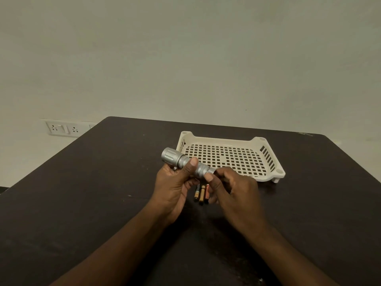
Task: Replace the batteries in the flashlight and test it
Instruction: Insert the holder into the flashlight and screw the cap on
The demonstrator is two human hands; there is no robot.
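A silver metal flashlight (181, 161) is held above the dark table, head pointing up and to the left. My left hand (175, 182) grips its knurled body, thumb on top. My right hand (233, 188) pinches the tail end of the flashlight with thumb and fingers. Beneath the hands, three small batteries (201, 194) lie side by side on the table, partly hidden by my fingers.
A cream perforated plastic tray (228, 155) stands on the dark table (103, 182) just behind the hands, with nothing in it. A wall socket panel (61, 127) sits at the left beyond the table's edge. A plain wall rises behind.
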